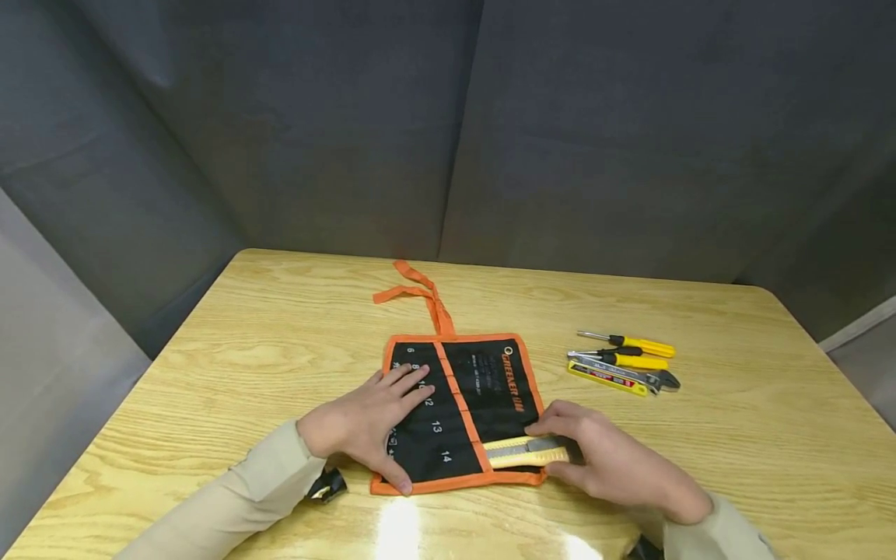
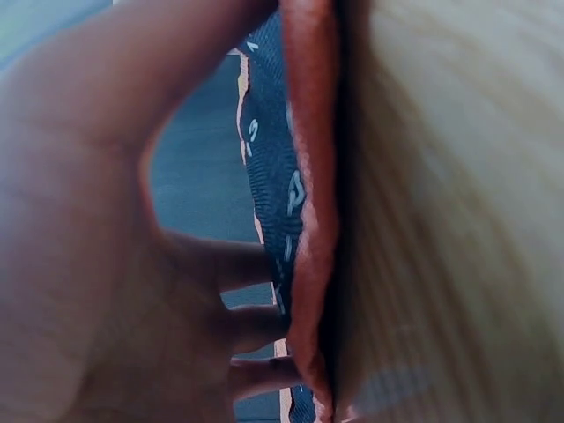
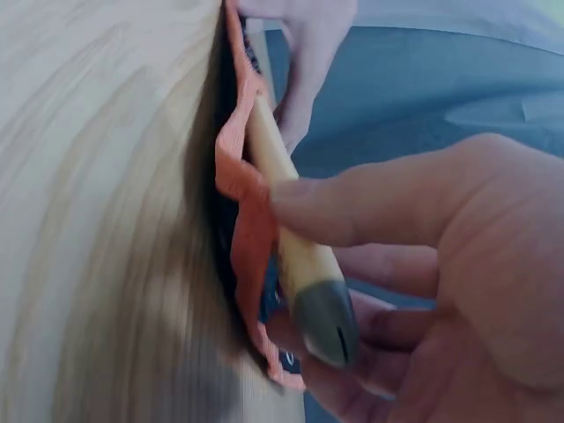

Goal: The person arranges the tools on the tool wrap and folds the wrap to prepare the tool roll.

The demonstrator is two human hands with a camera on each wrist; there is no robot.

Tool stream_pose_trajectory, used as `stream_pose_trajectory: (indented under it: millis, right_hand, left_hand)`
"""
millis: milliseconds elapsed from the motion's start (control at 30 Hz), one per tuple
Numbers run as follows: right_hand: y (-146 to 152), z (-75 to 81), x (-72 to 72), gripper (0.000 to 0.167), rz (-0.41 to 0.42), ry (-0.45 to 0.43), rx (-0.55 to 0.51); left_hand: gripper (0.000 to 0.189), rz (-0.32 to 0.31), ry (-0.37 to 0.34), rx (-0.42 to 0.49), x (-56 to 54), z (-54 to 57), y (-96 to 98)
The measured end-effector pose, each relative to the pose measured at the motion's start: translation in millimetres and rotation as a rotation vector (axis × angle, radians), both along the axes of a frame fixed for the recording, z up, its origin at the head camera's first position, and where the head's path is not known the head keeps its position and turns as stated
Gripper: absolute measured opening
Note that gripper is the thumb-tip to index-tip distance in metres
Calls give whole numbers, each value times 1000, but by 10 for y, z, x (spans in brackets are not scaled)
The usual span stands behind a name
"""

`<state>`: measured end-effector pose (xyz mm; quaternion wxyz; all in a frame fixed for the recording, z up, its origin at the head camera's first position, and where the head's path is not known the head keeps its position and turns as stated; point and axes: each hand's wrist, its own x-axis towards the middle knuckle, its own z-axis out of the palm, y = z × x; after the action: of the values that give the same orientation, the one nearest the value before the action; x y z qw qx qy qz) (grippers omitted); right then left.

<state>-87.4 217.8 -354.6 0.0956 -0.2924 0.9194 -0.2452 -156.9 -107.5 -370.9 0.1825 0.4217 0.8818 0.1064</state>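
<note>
A black tool pouch (image 1: 483,381) with orange edging lies spread on the table, its numbered pocket panel on the left. My left hand (image 1: 367,424) rests on that panel with fingers spread and thumb on the lower orange edge (image 2: 315,194). A yellow utility knife (image 1: 525,451) lies across the pouch's lower right part, its left end at the pocket's orange border. My right hand (image 1: 605,459) pinches it near its grey end (image 3: 326,322), thumb on one side and fingers on the other. Whether its left end is inside the pocket, I cannot tell.
To the right lie two yellow-handled screwdrivers (image 1: 647,346), an adjustable wrench (image 1: 661,379) and a slim yellow packet (image 1: 607,376), close together. Orange ties (image 1: 437,311) stretch from the pouch's top edge. Behind the wooden table (image 1: 301,311) hangs a dark curtain (image 1: 336,140).
</note>
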Motion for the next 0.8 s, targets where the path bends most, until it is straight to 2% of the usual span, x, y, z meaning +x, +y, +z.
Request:
stream_pose_trajectory:
  millis: [333, 600, 800]
  right_hand:
    - [-206, -121, 47, 34, -41, 85, -32]
    - [-323, -153, 83, 34, -55, 89, -34]
    - [-407, -152, 79, 33, -65, 88, -40]
  left_hand:
    - [118, -1, 3, -15, 15, 1, 6]
    - [119, -7, 0, -21, 22, 21, 10]
    - [120, 17, 0, -44, 56, 62, 42]
